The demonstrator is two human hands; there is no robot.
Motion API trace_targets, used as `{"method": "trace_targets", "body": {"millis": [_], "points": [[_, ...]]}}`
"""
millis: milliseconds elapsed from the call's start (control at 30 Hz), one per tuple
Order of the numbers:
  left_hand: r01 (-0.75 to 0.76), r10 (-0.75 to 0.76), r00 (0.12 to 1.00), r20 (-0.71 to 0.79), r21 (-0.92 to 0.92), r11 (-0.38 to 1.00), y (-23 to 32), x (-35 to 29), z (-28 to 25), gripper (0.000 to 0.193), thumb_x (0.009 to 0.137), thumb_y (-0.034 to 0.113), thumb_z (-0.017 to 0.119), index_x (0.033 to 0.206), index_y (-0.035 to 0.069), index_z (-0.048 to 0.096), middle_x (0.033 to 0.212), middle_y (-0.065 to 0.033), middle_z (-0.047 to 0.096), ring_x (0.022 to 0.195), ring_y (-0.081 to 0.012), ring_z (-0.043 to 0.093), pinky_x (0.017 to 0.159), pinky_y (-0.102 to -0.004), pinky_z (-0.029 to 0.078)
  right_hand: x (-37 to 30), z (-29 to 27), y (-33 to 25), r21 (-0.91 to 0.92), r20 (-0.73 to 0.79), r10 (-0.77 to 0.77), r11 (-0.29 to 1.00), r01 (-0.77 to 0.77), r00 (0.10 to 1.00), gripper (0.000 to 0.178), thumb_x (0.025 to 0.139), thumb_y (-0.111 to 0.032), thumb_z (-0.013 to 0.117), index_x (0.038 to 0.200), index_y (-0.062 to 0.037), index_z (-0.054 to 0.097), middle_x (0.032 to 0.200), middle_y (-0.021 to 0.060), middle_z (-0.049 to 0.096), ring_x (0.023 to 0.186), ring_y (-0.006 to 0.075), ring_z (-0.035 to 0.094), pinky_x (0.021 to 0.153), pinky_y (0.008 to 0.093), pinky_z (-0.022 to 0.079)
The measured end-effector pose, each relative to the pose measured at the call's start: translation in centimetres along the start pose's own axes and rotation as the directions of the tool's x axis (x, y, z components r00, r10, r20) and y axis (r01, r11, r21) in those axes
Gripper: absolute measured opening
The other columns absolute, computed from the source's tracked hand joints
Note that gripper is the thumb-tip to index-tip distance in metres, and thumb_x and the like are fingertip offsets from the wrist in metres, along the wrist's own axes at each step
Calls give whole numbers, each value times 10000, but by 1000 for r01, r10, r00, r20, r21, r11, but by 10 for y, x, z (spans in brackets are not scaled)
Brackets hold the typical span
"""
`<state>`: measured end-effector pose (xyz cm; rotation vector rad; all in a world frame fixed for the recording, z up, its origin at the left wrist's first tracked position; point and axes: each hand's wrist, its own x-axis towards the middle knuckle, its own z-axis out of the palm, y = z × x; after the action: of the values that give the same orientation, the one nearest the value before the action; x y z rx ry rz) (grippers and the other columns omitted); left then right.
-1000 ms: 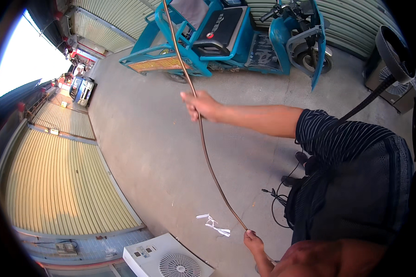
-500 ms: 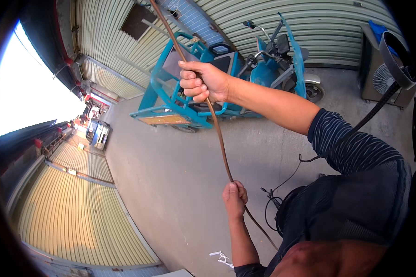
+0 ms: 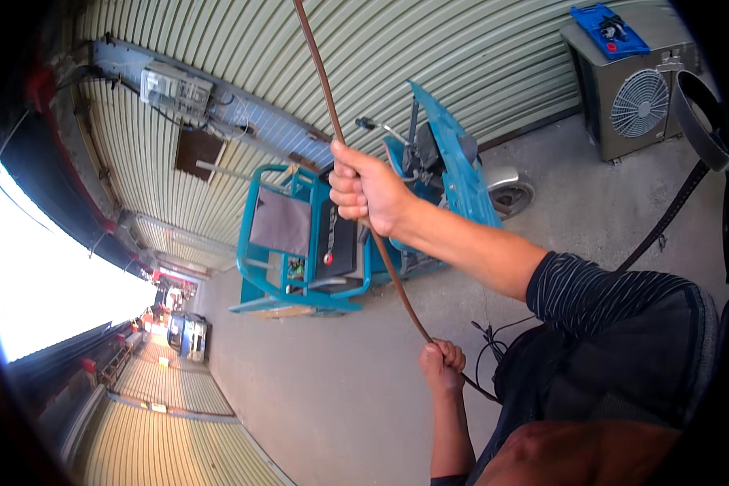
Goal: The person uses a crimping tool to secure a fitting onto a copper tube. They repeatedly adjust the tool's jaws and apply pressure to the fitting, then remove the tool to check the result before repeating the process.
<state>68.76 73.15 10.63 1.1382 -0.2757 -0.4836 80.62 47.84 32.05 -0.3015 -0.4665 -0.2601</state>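
Note:
A long, thin brown rod (image 3: 393,275), gently curved, slants from the top edge down to my waist. Its upper end runs out of the picture, and I cannot tell whether it is stiff or flexible. My right hand (image 3: 370,188) is wrapped round its upper part, arm stretched out and thumb along the rod. Lower down, close to my body, my left hand (image 3: 442,364) is closed round the same rod. Behind my right hand stands a teal cargo tricycle (image 3: 259,219) with a dark seat.
Ribbed metal shutters (image 3: 478,49) line the wall, with a meter box (image 3: 174,91) on it. An outdoor air-conditioner unit (image 3: 595,97) carries a blue item (image 3: 609,32). Black cords (image 3: 490,344) hang by my waist. A dark vehicle (image 3: 188,336) stands farther along the concrete lane.
My view has turned, bringing the meter box and more of the air-conditioner unit into sight. Both hands, still gripping the rod, now appear lower and farther right in the picture.

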Motion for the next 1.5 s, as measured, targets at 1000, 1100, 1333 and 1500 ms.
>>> {"method": "trace_targets", "body": {"millis": [1000, 1100, 1333, 1500], "points": [[272, -62, 933, -354, 580, 768, -275, 52, 28, 508, 1023, 419, 453, 659, 65, 455, 559, -8, 419, 521, -146, 421, 465, -325, 343, 70, -294, -230, -663, -564, -330, 728, -176, 757, 498, 1089, -486, 320, 908, -72, 529, 663, 11, 422, 518, 126, 427, 489, 302, 410], [549, -300, 780, -550, 370, 749, -292, 21, 12, 504, 1025, 447, 473, 719, 48, 504, 608, -10, 456, 573, -149, 454, 517, -326, 384, 123, -279, -290, -820, -362, -393, 566, -88, 845, 393, 1086, -361, 429, 1187, -6, 564, 804, 68, 592, 649, 165, 592, 617, 331, 546], [450, -206, 872, -443, 564, 692, -304, 89, 4, 441, 1043, 377, 483, 986, -24, 657, 743, -62, 614, 716, -158, 571, 667, -316, 460, 124, -272, -321, -765, -372, -208, 620, -172, 905, 392, 1055, -303, 513, 1244, 39, 552, 1105, 177, 697, 882, 242, 723, 710, 377, 614], [136, -53, 988, -143, 672, 728, -254, 237, 70, 513, 1041, 437, 462, 930, -35, 630, 731, -72, 591, 682, -177, 562, 671, -345, 475, 103, -268, -322, -759, -380, -260, 636, -138, 888, 331, 1047, -312, 538, 1054, 14, 593, 942, 157, 719, 742, 220, 727, 587, 356, 596]]}}
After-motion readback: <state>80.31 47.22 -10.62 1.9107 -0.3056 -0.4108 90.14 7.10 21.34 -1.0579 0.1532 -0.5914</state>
